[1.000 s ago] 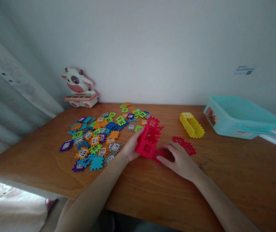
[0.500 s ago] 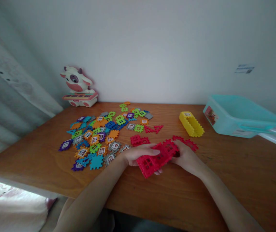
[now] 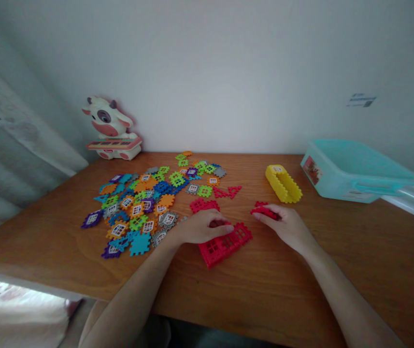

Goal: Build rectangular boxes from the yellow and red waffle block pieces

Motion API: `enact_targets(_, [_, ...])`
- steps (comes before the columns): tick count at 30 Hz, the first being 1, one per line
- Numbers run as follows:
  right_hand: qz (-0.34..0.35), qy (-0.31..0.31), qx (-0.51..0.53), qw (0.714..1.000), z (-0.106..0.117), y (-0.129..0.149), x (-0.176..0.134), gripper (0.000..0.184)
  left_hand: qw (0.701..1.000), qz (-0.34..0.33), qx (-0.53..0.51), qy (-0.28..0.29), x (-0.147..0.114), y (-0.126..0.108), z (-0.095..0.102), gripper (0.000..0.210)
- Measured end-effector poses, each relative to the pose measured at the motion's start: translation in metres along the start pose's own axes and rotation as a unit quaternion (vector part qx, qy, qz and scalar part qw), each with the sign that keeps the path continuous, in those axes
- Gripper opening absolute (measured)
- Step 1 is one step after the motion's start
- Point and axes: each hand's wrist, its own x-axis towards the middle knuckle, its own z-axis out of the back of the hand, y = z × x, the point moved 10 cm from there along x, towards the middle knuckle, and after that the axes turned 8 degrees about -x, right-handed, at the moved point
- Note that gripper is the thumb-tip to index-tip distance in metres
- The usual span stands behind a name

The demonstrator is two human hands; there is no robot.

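Observation:
My left hand (image 3: 207, 227) is closed on the upper edge of a joined red building-block structure (image 3: 224, 244), its thumb lying over the top. This structure has window openings and toothed edges, and it rests on the table or just above it. A little to the right, my right hand (image 3: 284, 222) pinches a red toothed block piece (image 3: 269, 212) between thumb and fingers; part of it is hidden by the hand. Behind my left hand lie red window tiles (image 3: 204, 205). Two red triangular pieces (image 3: 227, 192) lie farther back.
Many coloured toothed tiles (image 3: 140, 243) spread over the left of the wooden table (image 3: 264, 280). A yellow trough-shaped block assembly (image 3: 282, 183) sits behind my right hand. At the right stands a turquoise bin (image 3: 337, 183); a cow toy keyboard (image 3: 114, 143) stands at the back left.
The red structure has gone down toward the table with my left hand on it. My right hand has let go of it, moved right and taken hold of a red piece. The view has shifted slightly.

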Motion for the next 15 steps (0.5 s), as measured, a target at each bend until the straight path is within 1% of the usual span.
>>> enact_targets(1, [0.007, 0.003, 0.01, 1.0, -0.001, 0.003, -0.001, 0.027, 0.999, -0.002, 0.036, -0.009, -0.001, 0.0, 0.002, 0.05])
enact_targets(2, [0.011, 0.008, 0.023, 1.0, -0.003, 0.005, -0.001, 0.029, 0.997, 0.004, 0.08, -0.004, -0.003, 0.0, 0.0, 0.057])
enact_targets(5, [0.002, 0.033, 0.07, 0.997, -0.011, 0.006, -0.003, 0.039, 0.98, 0.024, 0.19, 0.048, -0.01, 0.002, -0.008, 0.091])
enact_targets(7, [-0.01, 0.057, 0.093, 0.994, -0.019, 0.002, -0.004, 0.043, 0.971, 0.015, 0.224, 0.083, -0.015, 0.0, -0.014, 0.107])
enact_targets(8, [-0.015, 0.067, 0.099, 0.993, -0.021, 0.0, -0.005, 0.044, 0.969, 0.008, 0.229, 0.094, -0.016, -0.002, -0.015, 0.107])
enact_targets(10, [-0.016, 0.078, 0.094, 0.992, -0.022, -0.003, -0.005, 0.044, 0.969, -0.01, 0.227, 0.095, -0.017, -0.005, -0.013, 0.095])
enact_targets(13, [0.017, 0.08, 0.038, 0.996, -0.019, 0.0, -0.005, 0.038, 0.966, -0.048, 0.243, 0.074, -0.015, -0.009, -0.008, 0.074])
enact_targets(15, [0.038, 0.085, -0.005, 0.996, -0.017, 0.003, -0.006, 0.035, 0.957, -0.064, 0.275, 0.062, -0.014, -0.009, -0.006, 0.068])
